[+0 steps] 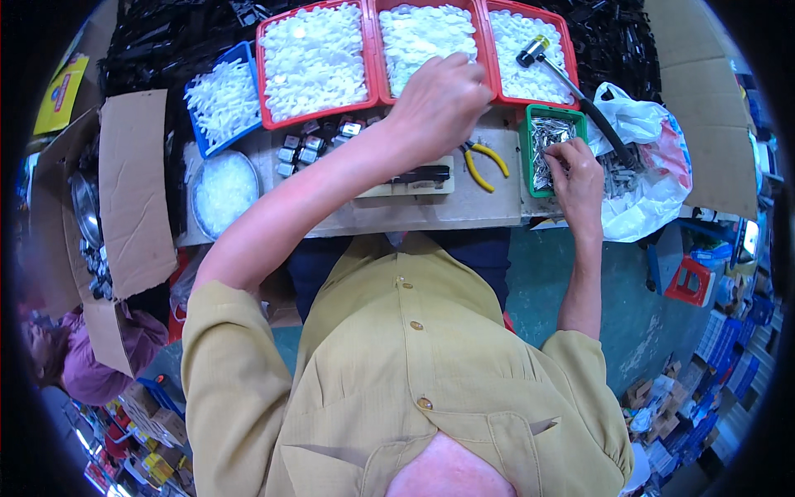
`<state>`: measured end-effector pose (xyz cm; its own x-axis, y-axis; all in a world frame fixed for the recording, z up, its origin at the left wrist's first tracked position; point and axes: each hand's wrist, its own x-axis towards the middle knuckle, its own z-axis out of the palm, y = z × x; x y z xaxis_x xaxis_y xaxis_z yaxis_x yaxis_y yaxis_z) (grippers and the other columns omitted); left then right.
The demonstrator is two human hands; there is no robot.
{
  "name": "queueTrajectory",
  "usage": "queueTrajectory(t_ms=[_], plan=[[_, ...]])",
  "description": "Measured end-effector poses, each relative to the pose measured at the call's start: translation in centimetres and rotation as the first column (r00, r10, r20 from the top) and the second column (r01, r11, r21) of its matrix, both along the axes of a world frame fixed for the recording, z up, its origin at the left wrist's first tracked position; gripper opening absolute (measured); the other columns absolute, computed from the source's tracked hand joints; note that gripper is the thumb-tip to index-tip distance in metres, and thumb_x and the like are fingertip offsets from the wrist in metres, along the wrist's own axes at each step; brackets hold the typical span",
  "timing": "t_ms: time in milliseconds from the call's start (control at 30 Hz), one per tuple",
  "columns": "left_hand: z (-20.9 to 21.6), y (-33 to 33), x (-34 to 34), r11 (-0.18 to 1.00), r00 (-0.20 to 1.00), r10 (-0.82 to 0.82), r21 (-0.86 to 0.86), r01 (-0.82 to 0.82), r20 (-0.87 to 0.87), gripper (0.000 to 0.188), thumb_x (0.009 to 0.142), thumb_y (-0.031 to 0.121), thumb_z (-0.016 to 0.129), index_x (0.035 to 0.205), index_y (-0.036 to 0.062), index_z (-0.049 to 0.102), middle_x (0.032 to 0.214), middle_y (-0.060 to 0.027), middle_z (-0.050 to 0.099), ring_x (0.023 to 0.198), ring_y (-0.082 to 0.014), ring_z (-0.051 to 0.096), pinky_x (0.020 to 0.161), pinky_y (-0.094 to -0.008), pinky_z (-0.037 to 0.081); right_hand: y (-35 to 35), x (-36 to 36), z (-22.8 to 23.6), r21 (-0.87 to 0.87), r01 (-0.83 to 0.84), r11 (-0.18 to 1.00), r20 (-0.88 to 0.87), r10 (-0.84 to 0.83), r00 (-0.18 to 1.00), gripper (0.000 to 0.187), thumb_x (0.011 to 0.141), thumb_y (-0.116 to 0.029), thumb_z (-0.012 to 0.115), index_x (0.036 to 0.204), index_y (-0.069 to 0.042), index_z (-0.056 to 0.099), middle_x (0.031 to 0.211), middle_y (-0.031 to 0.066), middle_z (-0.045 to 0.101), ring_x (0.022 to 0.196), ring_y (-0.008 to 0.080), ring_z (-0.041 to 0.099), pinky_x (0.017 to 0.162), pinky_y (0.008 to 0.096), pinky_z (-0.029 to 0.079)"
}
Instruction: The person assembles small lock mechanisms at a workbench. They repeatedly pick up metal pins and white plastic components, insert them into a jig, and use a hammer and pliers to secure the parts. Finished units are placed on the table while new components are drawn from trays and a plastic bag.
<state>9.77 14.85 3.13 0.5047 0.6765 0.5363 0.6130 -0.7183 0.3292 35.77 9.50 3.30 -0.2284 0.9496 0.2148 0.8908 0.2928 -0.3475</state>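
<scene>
My left hand [439, 99] reaches forward over the near edge of the middle red tray [374, 50] of small white plastic parts, fingers curled; whether they pinch a part is hidden. My right hand [575, 178] rests at the small green tray [525, 149] of shiny metal clips, fingertips in the clips. A small black fixture [422, 176] on a pale board lies between the hands, beside yellow-handled pliers [484, 161].
Two more red trays [310, 58] [526, 54] hold white parts, a hammer [571, 87] lying across the right one. Also here are a blue tray [219, 99], a round bowl [222, 190], several small metal-capped pieces [310, 145], a plastic bag [654, 166] and cardboard [132, 190]. Another person [74, 356] sits at the lower left.
</scene>
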Motion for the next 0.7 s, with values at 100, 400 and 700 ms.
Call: queueTrajectory(t_ms=[100, 400, 700], plan=[[-1.2, 4.0, 3.6, 0.999, 0.998, 0.014, -0.043, -0.012, 0.062, 0.010, 0.079, 0.014, 0.073, 0.078, 0.0038, 0.073, 0.080, -0.0114, 0.063, 0.088, -0.0302, 0.060, 0.079, -0.0417, 0.048, 0.1, 0.1, -0.1, 0.013, 0.010, 1.000, -0.033, -0.010, 0.999, 0.008, 0.079, -0.004, 0.072, 0.085, 0.001, 0.070, 0.082, 0.0133, 0.064, 0.076, 0.0326, 0.065, 0.068, 0.0426, 0.050], [-3.7, 7.2, 9.5, 0.999, 0.992, 0.047, 0.026, -0.044, -0.113, 0.010, 0.079, 0.012, 0.069, 0.083, 0.0096, 0.078, 0.088, -0.0079, 0.069, 0.098, -0.0241, 0.060, 0.081, -0.0392, 0.046, -0.2, 0.4, -0.3, 0.022, 0.048, 0.999, -0.076, -0.046, 0.996, 0.007, 0.080, -0.005, 0.073, 0.085, 0.000, 0.071, 0.081, 0.0123, 0.066, 0.072, 0.0313, 0.066, 0.064, 0.0421, 0.050], [-1.8, 6.6, 7.0, 0.952, 0.961, 0.002, -0.295, 0.083, 0.278, 0.011, 0.082, 0.015, 0.070, 0.083, 0.0063, 0.077, 0.087, -0.0078, 0.070, 0.088, -0.0192, 0.063, 0.078, -0.0368, 0.049, -0.3, -0.6, 0.3, 0.051, 0.093, 0.994, -0.381, -0.067, 0.922, 0.008, 0.084, 0.000, 0.071, 0.091, 0.002, 0.068, 0.083, 0.0116, 0.067, 0.074, 0.0218, 0.066, 0.069, 0.0325, 0.051]])
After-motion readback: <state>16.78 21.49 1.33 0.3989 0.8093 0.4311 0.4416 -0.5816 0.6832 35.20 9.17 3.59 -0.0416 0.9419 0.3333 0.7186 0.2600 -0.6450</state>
